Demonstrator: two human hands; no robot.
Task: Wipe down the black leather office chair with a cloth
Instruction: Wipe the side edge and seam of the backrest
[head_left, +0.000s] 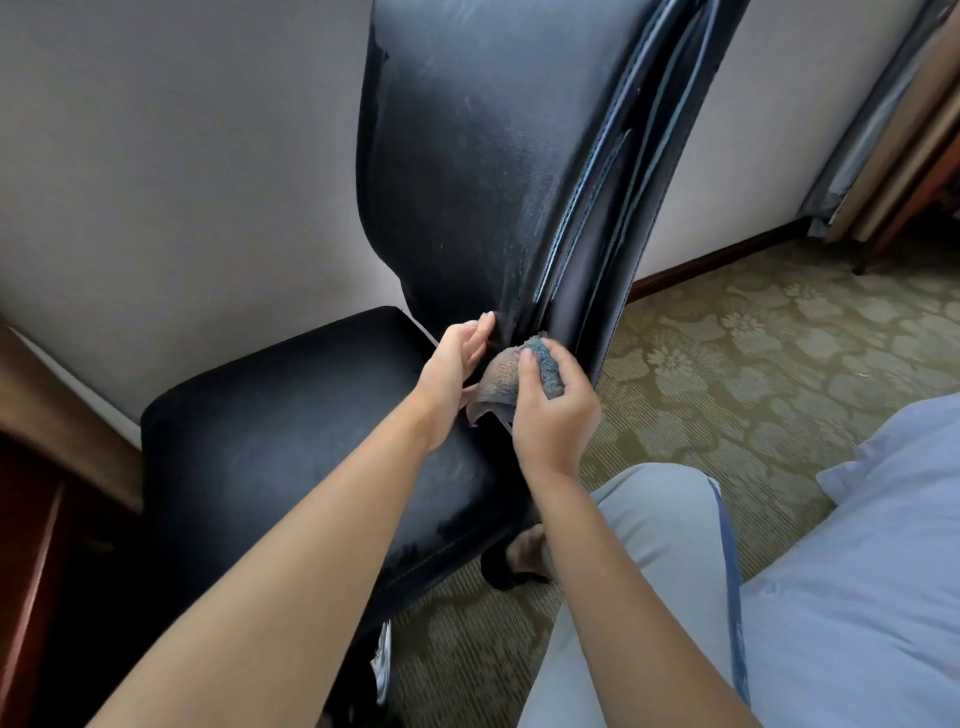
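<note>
Two hands (498, 374), cloth (514, 371), chair (467, 171); no legible writing.

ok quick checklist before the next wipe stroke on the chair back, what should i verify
1. Cloth held firmly: ok, the right hand has its fingers curled round it.
2. Cloth on the leather: ok, its top is pressed into the seam at the base of the backrest.
3. Chair steadied: ok, the left hand rests with straight fingers against the lower backrest.
4. Left fingers clear of the stroke path: not ok, they lie right beside the cloth.
5. Seat already wiped: cannot tell; it shows dull streaks.
6. Cloth clean enough: cannot tell, only a bunched part shows.
</note>
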